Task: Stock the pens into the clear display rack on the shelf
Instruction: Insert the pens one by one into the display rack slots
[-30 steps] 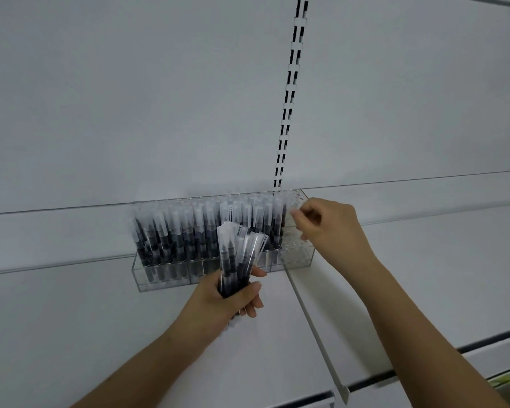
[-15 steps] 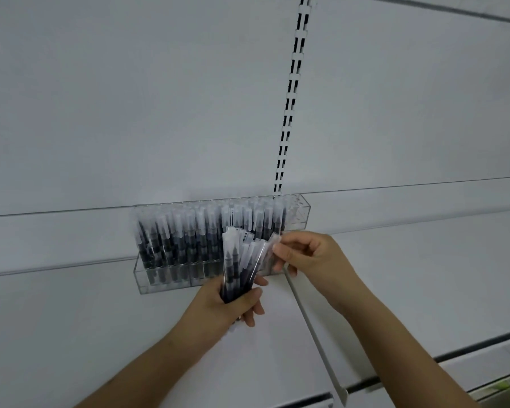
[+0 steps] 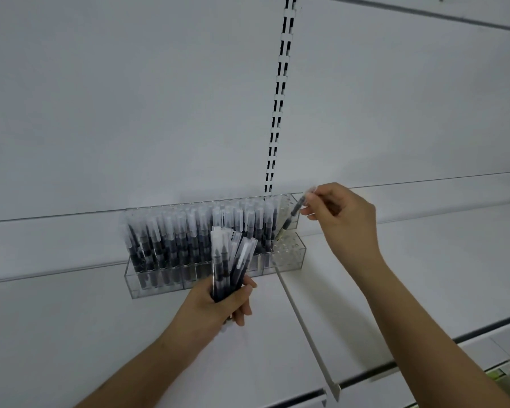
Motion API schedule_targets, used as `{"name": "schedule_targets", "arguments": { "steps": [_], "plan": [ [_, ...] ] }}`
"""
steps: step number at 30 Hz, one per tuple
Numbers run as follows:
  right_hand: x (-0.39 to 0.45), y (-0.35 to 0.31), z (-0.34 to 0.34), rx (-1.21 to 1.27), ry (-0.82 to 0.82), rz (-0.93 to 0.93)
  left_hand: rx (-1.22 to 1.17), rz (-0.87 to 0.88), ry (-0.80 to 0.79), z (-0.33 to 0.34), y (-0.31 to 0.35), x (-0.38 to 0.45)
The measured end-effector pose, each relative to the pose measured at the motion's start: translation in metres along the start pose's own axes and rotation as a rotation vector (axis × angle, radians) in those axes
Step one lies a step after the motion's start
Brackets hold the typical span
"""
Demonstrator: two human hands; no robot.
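Note:
A clear display rack (image 3: pixel 289 254) stands on the white shelf against the back wall, filled from its left end with several black pens with frosted caps (image 3: pixel 189 231). Only its right end shows bare holes. My left hand (image 3: pixel 218 304) is in front of the rack, closed around a bundle of pens (image 3: pixel 230 260) fanned upward. My right hand (image 3: pixel 342 219) is at the rack's right end, pinching a single pen (image 3: pixel 295 210) by its cap. That pen slants down to the left, its tip over the bare holes.
The white shelf (image 3: pixel 409 275) runs left and right, with a thin divider strip (image 3: pixel 304 328) coming forward from the rack's right end. A slotted black upright (image 3: pixel 278 98) rises up the back wall above the rack. The shelf's front rail (image 3: pixel 424 360) crosses the lower right.
My right hand went from the rack's right end to the bundle, drew one pen out, and has carried it up and right to the rack's right end. My left hand stayed in place.

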State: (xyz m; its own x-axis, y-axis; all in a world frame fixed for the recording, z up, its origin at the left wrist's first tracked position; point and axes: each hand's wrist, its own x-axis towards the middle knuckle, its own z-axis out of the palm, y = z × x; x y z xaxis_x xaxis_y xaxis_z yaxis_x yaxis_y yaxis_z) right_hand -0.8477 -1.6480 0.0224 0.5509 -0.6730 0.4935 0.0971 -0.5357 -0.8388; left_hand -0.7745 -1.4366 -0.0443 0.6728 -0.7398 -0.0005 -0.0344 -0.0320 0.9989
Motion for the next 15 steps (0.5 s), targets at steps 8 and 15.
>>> {"name": "schedule_targets", "arguments": {
  "steps": [8, 15],
  "plan": [
    [0.01, 0.009, 0.02, -0.361, -0.251, -0.11, 0.01, -0.005, 0.0, -0.001, -0.002, 0.001],
    [0.008, 0.015, 0.029, -0.575, -0.346, -0.213, 0.017, 0.006, -0.016, -0.003, -0.007, 0.004]
  ]
}}
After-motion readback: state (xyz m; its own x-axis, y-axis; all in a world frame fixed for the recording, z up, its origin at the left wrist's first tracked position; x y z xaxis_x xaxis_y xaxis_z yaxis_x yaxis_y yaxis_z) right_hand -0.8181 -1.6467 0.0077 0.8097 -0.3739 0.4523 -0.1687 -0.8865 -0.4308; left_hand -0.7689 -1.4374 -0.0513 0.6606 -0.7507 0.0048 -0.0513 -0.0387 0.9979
